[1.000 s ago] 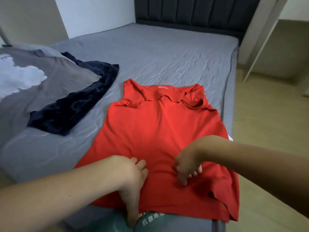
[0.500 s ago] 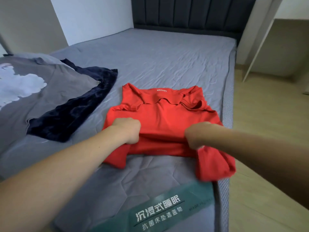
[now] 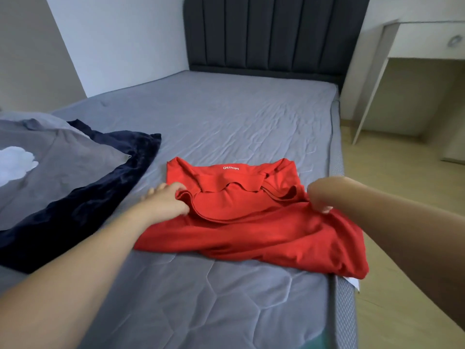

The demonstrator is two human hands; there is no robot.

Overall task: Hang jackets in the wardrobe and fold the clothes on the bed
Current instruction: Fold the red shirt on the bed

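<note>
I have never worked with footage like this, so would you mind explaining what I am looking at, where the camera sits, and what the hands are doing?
There is no machine here. A person wears a wide-angle camera on the head, looking forward and down, so the two bare arms reaching in are their own. They stand at a bed with a grey cover. On it lies a red shirt, its lower half folded up toward the collar. The left hand grips the folded edge on one side; the right hand holds the cloth on the other. To the left lie a grey garment and a dark blue velvety one.
</note>
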